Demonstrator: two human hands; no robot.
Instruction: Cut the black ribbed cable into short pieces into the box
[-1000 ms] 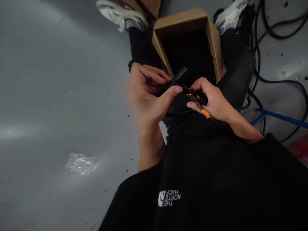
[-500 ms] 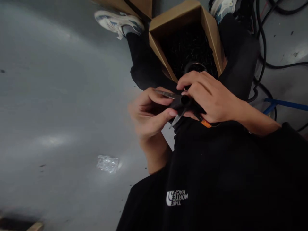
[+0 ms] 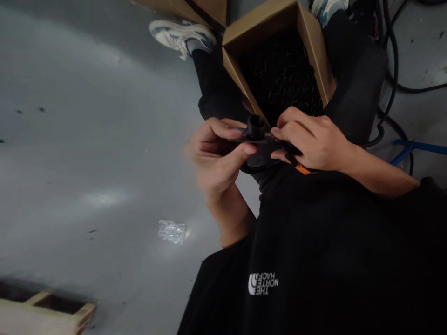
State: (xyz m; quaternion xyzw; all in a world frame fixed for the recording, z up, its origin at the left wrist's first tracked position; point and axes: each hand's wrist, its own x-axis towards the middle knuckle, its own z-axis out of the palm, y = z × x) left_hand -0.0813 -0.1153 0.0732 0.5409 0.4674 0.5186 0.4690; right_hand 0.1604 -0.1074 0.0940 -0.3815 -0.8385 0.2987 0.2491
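Note:
My left hand [image 3: 221, 156] pinches a small black cylindrical part [image 3: 256, 126] between thumb and fingers, its round hollow end facing up. My right hand [image 3: 310, 142] is closed around a pair of scissors with black handles, mostly hidden by the fingers. A thin, dark blade [image 3: 270, 138] runs along beneath the black part, between the hands; whether it touches the part I cannot tell. By the right palm an orange piece [image 3: 302, 169] shows. Both hands are above my lap, close to the near end of an open cardboard box [image 3: 240, 81].
Many small black pieces [image 3: 282, 74] fill the box between my legs. Black cables [image 3: 393, 83] and a blue bar [image 3: 419, 147] lie at the right. A crumpled clear plastic piece [image 3: 172, 231] is on the grey floor, with a wooden pallet-like frame [image 3: 45, 314] at lower left.
The scissors blades, spread apart around the black part before, now show only as a thin edge under it. The part has turned and its hollow end stands up. The whole view has shifted slightly.

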